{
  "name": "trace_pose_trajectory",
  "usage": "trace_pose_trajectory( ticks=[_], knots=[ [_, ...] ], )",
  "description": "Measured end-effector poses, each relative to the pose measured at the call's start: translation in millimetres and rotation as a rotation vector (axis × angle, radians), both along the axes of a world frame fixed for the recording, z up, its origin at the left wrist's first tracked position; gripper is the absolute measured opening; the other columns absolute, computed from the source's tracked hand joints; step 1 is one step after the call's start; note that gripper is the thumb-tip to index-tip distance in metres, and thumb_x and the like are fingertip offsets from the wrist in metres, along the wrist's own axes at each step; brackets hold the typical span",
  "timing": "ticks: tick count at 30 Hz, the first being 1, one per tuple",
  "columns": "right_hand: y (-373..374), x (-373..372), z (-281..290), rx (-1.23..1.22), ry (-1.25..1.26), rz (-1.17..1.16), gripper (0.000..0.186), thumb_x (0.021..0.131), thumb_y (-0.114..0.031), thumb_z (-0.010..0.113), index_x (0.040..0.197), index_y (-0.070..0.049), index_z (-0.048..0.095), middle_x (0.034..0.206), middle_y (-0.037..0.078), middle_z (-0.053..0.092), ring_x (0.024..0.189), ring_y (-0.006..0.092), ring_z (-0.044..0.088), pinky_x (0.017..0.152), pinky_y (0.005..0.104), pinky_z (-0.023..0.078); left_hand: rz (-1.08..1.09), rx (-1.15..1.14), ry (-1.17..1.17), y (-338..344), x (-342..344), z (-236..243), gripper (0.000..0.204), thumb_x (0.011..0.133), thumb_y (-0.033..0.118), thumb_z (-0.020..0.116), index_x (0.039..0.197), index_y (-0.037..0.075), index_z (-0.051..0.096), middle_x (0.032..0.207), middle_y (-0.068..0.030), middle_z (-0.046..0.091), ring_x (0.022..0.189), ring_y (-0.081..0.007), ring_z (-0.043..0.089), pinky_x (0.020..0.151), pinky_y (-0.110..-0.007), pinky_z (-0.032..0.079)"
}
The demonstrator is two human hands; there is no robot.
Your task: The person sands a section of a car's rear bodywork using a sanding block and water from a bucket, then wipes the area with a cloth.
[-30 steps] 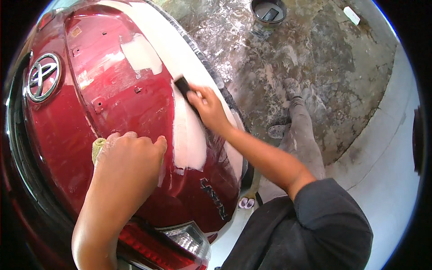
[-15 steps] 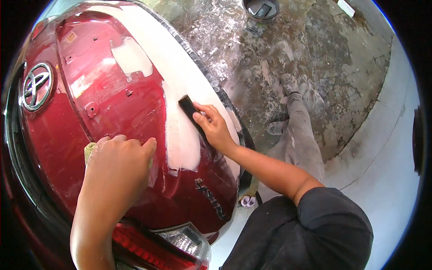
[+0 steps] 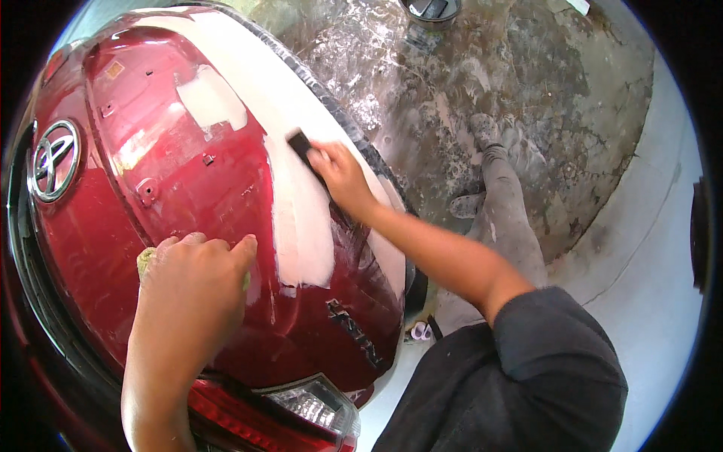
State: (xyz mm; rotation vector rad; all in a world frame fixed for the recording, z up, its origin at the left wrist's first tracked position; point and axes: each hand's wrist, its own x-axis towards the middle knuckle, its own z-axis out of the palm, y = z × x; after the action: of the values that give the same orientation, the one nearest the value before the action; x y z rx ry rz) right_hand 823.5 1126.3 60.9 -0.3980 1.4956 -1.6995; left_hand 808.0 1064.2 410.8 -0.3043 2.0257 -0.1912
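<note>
My right hand [image 3: 343, 177] grips a black sanding block [image 3: 300, 143], its long body lying against the pale filler [image 3: 301, 233] on a red car panel [image 3: 218, 188]. The block's far end pokes out past my fingers; its near end is covered by the hand. On the red paint to the left, my left hand [image 3: 188, 279] is closed over a yellow-green sponge or cloth [image 3: 144, 261], mostly hidden under the fingers. Another patch of filler [image 3: 213, 100] shows higher on the panel.
A chrome oval emblem [image 3: 54, 160] sits at the panel's left. Below is a red and clear tail light [image 3: 248, 418]. A dark bucket [image 3: 444, 21] holding dark things stands on the stained wet floor [image 3: 557, 143]. Light-coloured slippers [image 3: 420, 330] lie near the car.
My right hand has slid the sanding block up and left along the filler. My left hand stays in nearly the same place. The view has shifted a little.
</note>
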Motion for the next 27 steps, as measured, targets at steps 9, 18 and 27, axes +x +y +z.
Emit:
trace_pose_trajectory(
  ticks=[9, 18, 27],
  knots=[
    [-52, -25, -39, -0.046, -0.001, -0.019, 0.055, 0.102, -0.039, 0.072, 0.14, 0.002, 0.068, 0.125, 0.021, 0.066, 0.115, 0.0313, 0.065, 0.103, 0.0384, 0.05, -0.028, -0.004, 0.072, 2, -11, -2, 0.034, 0.09, 0.014, 0.068, 0.122, 0.011, 0.076, 0.085, -0.0114, 0.074, 0.09, -0.0318, 0.073, 0.083, -0.047, 0.056],
    [92, 43, 4, -0.15, -0.017, 0.048, 0.049, 0.104, -0.024, 0.067, 0.145, 0.002, 0.063, 0.121, 0.018, 0.067, 0.117, 0.0331, 0.062, 0.106, 0.0407, 0.046, 0.077, -0.036, -0.016, -1, 1, 1, 0.042, 0.086, 0.01, 0.068, 0.127, 0.013, 0.075, 0.091, -0.0126, 0.074, 0.099, -0.0347, 0.071, 0.087, -0.051, 0.055],
    [-35, -34, -28, -0.03, -0.067, -0.018, 0.047, 0.104, -0.029, 0.063, 0.137, 0.005, 0.067, 0.122, 0.026, 0.069, 0.121, 0.0378, 0.064, 0.105, 0.0436, 0.049, 0.013, -0.009, 0.014, 4, -18, -5, 0.041, 0.087, 0.011, 0.069, 0.127, 0.012, 0.075, 0.091, -0.0123, 0.074, 0.096, -0.0349, 0.071, 0.088, -0.05, 0.055]
  ],
)
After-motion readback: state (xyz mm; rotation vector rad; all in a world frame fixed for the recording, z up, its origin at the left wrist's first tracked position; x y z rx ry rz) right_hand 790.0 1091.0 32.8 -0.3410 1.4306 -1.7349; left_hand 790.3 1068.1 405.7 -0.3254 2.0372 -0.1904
